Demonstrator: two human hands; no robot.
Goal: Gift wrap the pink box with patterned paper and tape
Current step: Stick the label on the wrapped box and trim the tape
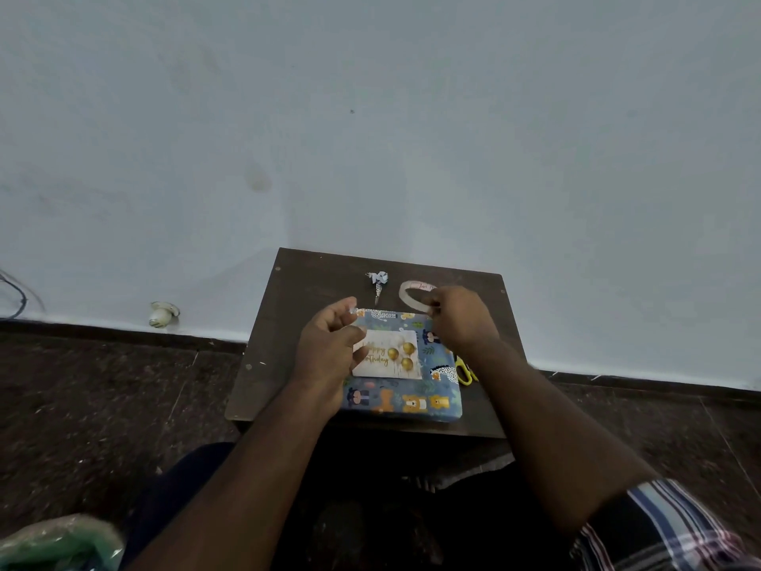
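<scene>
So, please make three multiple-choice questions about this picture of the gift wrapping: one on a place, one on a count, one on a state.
1. Where does the yellow-handled scissors lie?
A. On the floor by the wall
B. On the table, right of the wrapped box
C. On top of the birthday card

2. How many gold balloons are printed on the birthday card?
A. One
B. Three
C. Five

3. What is the state of the wrapped box?
A. Bare pink, no paper on it
B. Half covered, paper hanging loose
C. Covered with blue animal-patterned paper on the sides that show

Answers:
1 B: the yellow handles stick out beside the box's right edge on the dark table.
2 B: three gold balls show on the card's right half.
3 C: no pink shows, and the card rests on top of the paper.
</scene>
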